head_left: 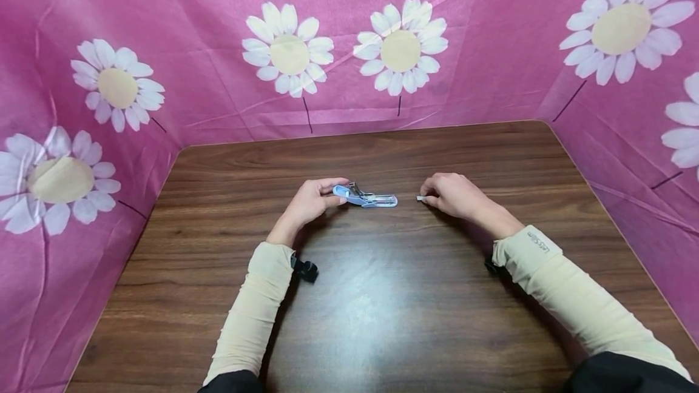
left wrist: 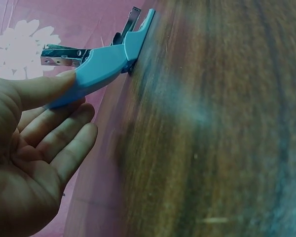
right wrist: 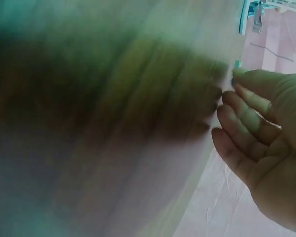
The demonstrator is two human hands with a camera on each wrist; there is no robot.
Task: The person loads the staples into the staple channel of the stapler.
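A light blue stapler (head_left: 367,197) lies folded open in the middle of the head view, its metal parts raised. My left hand (head_left: 312,202) pinches its left end between thumb and fingers. From the left wrist view, the thumb presses on the stapler's blue body (left wrist: 106,64) while the other fingers stay loosely bent below. To the right, apart from the stapler, my right hand (head_left: 452,194) pinches a small grey strip of staples (head_left: 420,198) just above the table. Most of that strip is hidden by the fingertips.
The brown wooden table (head_left: 360,314) has its far edge beyond both hands. A pink cloth with daisies (head_left: 338,114) hangs around the back and sides. A black wrist strap device (head_left: 306,270) sits at the left cuff.
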